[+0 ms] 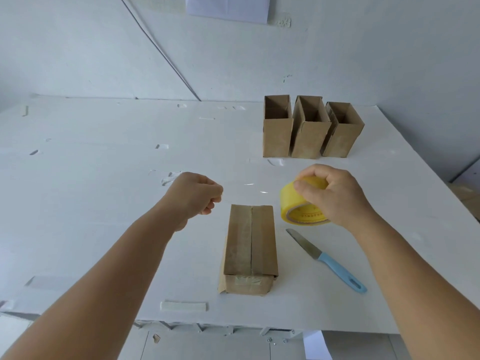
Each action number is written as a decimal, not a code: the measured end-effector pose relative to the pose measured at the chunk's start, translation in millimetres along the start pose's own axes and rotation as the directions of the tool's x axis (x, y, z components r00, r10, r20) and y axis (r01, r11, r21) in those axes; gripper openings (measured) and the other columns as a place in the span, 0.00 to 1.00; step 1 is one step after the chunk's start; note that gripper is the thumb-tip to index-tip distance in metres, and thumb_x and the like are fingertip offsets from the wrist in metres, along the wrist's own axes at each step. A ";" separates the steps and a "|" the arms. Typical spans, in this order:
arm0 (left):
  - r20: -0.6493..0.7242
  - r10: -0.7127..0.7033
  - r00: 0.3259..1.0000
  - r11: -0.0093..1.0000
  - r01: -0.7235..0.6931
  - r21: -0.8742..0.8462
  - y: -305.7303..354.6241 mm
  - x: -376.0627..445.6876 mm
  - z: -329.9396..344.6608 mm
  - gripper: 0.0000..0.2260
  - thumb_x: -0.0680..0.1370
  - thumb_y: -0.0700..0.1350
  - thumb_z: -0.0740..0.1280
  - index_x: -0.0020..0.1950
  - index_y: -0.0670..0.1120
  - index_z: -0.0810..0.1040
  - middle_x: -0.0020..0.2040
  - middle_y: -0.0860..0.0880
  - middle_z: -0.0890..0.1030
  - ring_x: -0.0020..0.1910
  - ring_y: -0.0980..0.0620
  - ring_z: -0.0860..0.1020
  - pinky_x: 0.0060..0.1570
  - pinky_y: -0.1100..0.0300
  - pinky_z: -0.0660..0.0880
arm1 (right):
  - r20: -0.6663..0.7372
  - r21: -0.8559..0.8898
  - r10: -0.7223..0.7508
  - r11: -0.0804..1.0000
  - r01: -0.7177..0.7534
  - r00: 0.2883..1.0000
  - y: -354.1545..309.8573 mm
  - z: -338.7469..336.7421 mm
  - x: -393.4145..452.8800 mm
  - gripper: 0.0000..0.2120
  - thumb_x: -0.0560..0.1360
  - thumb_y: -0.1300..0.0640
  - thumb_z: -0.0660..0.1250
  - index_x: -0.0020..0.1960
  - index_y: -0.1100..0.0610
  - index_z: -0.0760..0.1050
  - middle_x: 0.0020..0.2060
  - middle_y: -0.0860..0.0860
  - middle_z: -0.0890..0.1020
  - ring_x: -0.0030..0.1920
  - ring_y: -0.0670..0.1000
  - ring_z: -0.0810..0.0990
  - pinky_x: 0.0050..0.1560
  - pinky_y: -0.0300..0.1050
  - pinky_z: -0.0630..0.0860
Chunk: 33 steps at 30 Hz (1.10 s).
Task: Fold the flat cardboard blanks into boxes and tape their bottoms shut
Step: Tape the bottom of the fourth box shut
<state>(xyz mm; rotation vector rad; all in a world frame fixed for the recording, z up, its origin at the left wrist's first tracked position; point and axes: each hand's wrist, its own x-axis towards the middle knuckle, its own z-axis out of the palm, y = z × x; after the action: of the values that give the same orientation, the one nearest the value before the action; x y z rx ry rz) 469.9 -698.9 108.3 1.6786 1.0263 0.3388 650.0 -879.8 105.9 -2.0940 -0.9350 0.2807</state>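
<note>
**Tape drawn out above a box on the table**

The white table (104, 203) fills most of the view, its top marked with stuck scraps of clear tape. At its far right stand three boxes (310, 128) in a row, upright with open tops, the neighbours touching or nearly so.

Near the front edge lies the box (250, 245) in hand, bottom up, its two flaps meeting along a centre seam. Clear tape covers the left side of the seam and laps over the near end.

The right hand (335, 196) hangs just beyond and to the right of this box, fingers and thumb curled round the roll (298, 203) of yellow tape, gripping it from above. The left hand (197, 194) hangs just beyond the box's far left corner, fingers curled tight with thumb against forefinger. A faint glinting strand runs between the two hands; whether the left fingers actually pinch its end cannot be told.

A knife (327, 259) with a blue handle lies on the table just right of the box, blade pointing away towards the roll.
</note>
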 end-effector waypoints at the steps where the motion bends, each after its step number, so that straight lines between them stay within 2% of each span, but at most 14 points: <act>1: -0.006 0.006 1.000 1.000 -0.006 0.008 -0.4 0.1 0.2 0.06 0.73 0.35 0.65 0.37 0.39 0.79 0.33 0.47 0.78 0.31 0.52 0.73 0.34 0.62 0.73 | 0.002 -0.046 0.001 0.999 -0.001 1.000 -0.3 1.1 0.2 0.03 0.72 0.46 0.70 0.44 0.44 0.78 0.46 0.44 0.78 0.50 0.51 0.74 0.47 0.46 0.73; 4: -0.027 0.026 0.999 0.999 -0.025 0.043 -2.6 0.1 2.3 0.06 0.73 0.35 0.65 0.37 0.39 0.79 0.33 0.47 0.78 0.31 0.52 0.74 0.33 0.63 0.73 | 0.036 -0.191 0.023 0.981 -0.015 0.999 -2.9 5.1 0.7 0.07 0.71 0.43 0.68 0.46 0.44 0.78 0.46 0.46 0.78 0.49 0.52 0.75 0.47 0.47 0.75; 6: -0.029 0.022 0.999 0.999 -0.021 0.039 -5.2 0.6 2.7 0.06 0.73 0.36 0.65 0.37 0.39 0.79 0.33 0.47 0.78 0.31 0.52 0.74 0.33 0.62 0.73 | 0.060 -0.215 0.043 0.976 -0.029 0.997 -2.4 3.4 1.9 0.10 0.72 0.40 0.66 0.47 0.44 0.78 0.46 0.47 0.79 0.48 0.51 0.75 0.46 0.46 0.74; 9: -0.011 -0.005 1.000 1.000 0.005 0.001 -7.2 1.9 -0.4 0.05 0.74 0.35 0.65 0.39 0.39 0.79 0.33 0.47 0.78 0.31 0.52 0.73 0.34 0.62 0.73 | 0.096 -0.015 0.045 0.999 -0.043 0.994 -1.7 -2.9 1.9 0.12 0.77 0.44 0.61 0.46 0.47 0.80 0.45 0.47 0.81 0.49 0.48 0.77 0.47 0.45 0.73; 11: 0.000 -0.012 1.000 1.000 0.012 -0.010 -7.0 3.8 -2.5 0.05 0.74 0.35 0.65 0.39 0.39 0.79 0.33 0.47 0.78 0.31 0.52 0.73 0.34 0.61 0.73 | 0.116 0.099 0.044 0.994 -0.056 0.992 -0.1 -3.3 1.5 0.12 0.78 0.49 0.59 0.46 0.46 0.82 0.46 0.43 0.82 0.50 0.43 0.76 0.47 0.43 0.72; 13: 0.010 -0.014 1.000 1.000 0.013 0.013 -7.7 4.6 -2.7 0.05 0.73 0.35 0.65 0.38 0.39 0.79 0.32 0.48 0.77 0.31 0.52 0.73 0.33 0.62 0.72 | 0.131 -0.005 0.022 1.000 -0.022 0.991 3.4 -0.1 2.2 0.12 0.78 0.50 0.60 0.47 0.46 0.82 0.45 0.40 0.82 0.49 0.43 0.76 0.47 0.42 0.71; 16: 0.015 -0.028 1.000 0.998 0.027 0.052 -13.4 5.2 -0.3 0.06 0.73 0.34 0.65 0.36 0.39 0.78 0.32 0.47 0.77 0.31 0.51 0.72 0.32 0.61 0.72 | 0.124 -0.386 0.001 0.921 0.047 0.992 9.2 4.3 2.6 0.13 0.77 0.49 0.59 0.45 0.50 0.81 0.43 0.48 0.82 0.45 0.51 0.77 0.45 0.47 0.75; 17: 0.021 -0.030 0.999 0.998 0.029 0.059 -14.8 5.8 0.3 0.06 0.73 0.35 0.65 0.36 0.39 0.78 0.32 0.46 0.77 0.31 0.51 0.73 0.33 0.61 0.72 | 0.127 -0.449 0.003 0.892 0.055 0.992 11.3 5.0 2.2 0.13 0.77 0.49 0.58 0.45 0.51 0.80 0.42 0.50 0.82 0.45 0.53 0.77 0.46 0.48 0.76; 20: 0.035 -0.041 0.999 0.998 0.038 0.059 -17.8 9.6 -0.2 0.06 0.73 0.35 0.65 0.36 0.39 0.79 0.33 0.46 0.78 0.32 0.51 0.73 0.33 0.61 0.73 | 0.137 -0.416 0.050 0.910 0.011 0.989 14.1 5.9 1.6 0.12 0.76 0.47 0.59 0.46 0.49 0.80 0.43 0.48 0.82 0.46 0.53 0.77 0.48 0.49 0.77; 24: 0.043 -0.057 0.997 0.996 0.054 0.064 -23.3 12.7 -1.1 0.06 0.73 0.35 0.66 0.36 0.39 0.79 0.32 0.47 0.78 0.31 0.51 0.73 0.33 0.61 0.73 | 0.161 -0.409 0.039 0.912 0.030 0.986 14.0 8.9 1.8 0.11 0.76 0.47 0.59 0.46 0.47 0.80 0.43 0.47 0.82 0.46 0.52 0.77 0.47 0.48 0.76; 28: 0.051 -0.100 0.994 0.993 0.096 0.071 -31.1 14.4 0.4 0.07 0.73 0.36 0.65 0.35 0.38 0.78 0.31 0.47 0.77 0.30 0.51 0.72 0.32 0.61 0.72 | 0.198 -0.451 0.063 0.892 0.034 0.978 18.1 14.6 -0.2 0.13 0.76 0.47 0.58 0.45 0.52 0.79 0.41 0.49 0.82 0.43 0.52 0.78 0.46 0.48 0.77; 33: 0.055 -0.120 0.991 0.992 0.117 0.054 -37.1 17.5 1.6 0.07 0.73 0.36 0.66 0.35 0.39 0.77 0.30 0.47 0.77 0.30 0.51 0.72 0.32 0.61 0.72 | 0.210 -0.435 0.077 0.900 0.022 0.975 20.3 20.2 -0.7 0.13 0.76 0.47 0.58 0.45 0.50 0.80 0.41 0.47 0.82 0.44 0.50 0.78 0.46 0.46 0.76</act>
<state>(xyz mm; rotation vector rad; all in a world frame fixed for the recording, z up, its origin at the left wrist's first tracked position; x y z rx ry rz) 464.3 -685.1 70.0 1.6548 1.0940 0.1863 650.4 -876.5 77.5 -2.5266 -1.1882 0.3512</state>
